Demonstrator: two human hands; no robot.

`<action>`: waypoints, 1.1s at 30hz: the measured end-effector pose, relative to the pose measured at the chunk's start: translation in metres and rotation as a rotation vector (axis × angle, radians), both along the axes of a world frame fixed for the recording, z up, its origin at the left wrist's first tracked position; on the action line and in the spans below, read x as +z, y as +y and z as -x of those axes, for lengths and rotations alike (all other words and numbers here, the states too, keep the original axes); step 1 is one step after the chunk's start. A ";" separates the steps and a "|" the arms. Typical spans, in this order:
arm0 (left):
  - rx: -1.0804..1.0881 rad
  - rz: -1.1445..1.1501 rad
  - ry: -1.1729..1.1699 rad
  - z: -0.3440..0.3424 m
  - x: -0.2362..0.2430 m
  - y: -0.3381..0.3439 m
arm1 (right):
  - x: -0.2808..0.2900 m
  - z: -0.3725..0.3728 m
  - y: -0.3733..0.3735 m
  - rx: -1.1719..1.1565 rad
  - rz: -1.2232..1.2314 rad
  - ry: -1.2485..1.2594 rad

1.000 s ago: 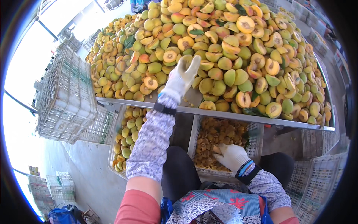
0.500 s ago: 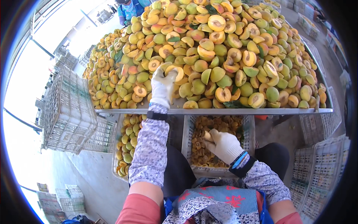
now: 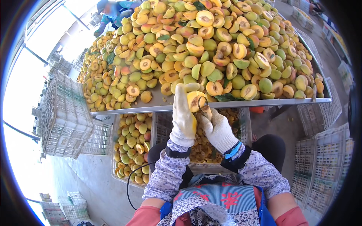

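My left hand (image 3: 183, 120), in a pale glove, grips a cut peach half (image 3: 194, 100) at the front of the metal tray (image 3: 264, 102) of piled fruit. My gloved right hand (image 3: 219, 132) is closed on the short handle of a small pitting tool (image 3: 206, 111), whose curved metal loop is at the peach's cut face. Below my hands are a crate of small brown-yellow scraps (image 3: 205, 156) and, to the left, a crate of peaches (image 3: 132, 143). A black cord hangs by my left wrist.
Stacked plastic crates stand at left (image 3: 66, 113) and right (image 3: 316, 169) on the concrete floor (image 3: 75, 177). A person in blue (image 3: 111, 17) is bent at the far left side of the fruit pile. My knees flank the scrap crate.
My left hand has taken a peach half from the pile and drawn it toward me. My right hand has risen from the scrap crate to meet it with the tool.
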State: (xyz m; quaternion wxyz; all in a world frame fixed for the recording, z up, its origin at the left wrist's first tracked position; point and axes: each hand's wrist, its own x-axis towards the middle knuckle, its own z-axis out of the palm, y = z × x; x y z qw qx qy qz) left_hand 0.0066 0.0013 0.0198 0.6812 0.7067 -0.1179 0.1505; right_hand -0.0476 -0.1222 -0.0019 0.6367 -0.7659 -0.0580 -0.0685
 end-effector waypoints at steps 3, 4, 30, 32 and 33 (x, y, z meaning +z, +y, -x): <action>-0.121 0.255 0.232 -0.005 -0.010 0.005 | 0.000 -0.004 -0.004 0.028 0.036 0.010; -0.070 0.155 0.199 -0.005 -0.013 0.004 | 0.004 -0.002 -0.005 0.034 0.051 0.009; -0.024 0.266 0.395 0.015 0.005 -0.009 | -0.035 0.007 0.013 0.224 -0.072 0.156; -0.049 0.271 0.420 0.017 0.006 -0.011 | -0.051 0.011 0.017 0.178 -0.066 0.059; -0.071 0.274 0.434 0.016 0.007 -0.009 | -0.042 0.012 0.014 0.257 -0.200 0.274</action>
